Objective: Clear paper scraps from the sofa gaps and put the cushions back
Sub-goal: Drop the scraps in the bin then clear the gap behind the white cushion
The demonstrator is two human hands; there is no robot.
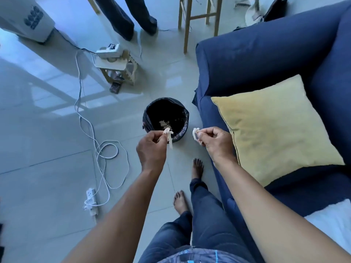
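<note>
Paper scraps [169, 137] pinched in both hands [152, 149], over bin [150, 115].

floor [47, 186]: glossy pale tile, reflective | sofa [256, 59]: matt blue cloth, creased | cushion [275, 128]: matt yellow woven cloth | bin [182, 130]: shiny black plastic liner | scraps [169, 136]: crumpled white paper | stool [201, 16]: bare light wood | cable [106, 149]: smooth white plastic

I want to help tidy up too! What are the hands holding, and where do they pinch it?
Each hand pinches a paper scrap by its top end: left hand holds one, right hand another.
</note>
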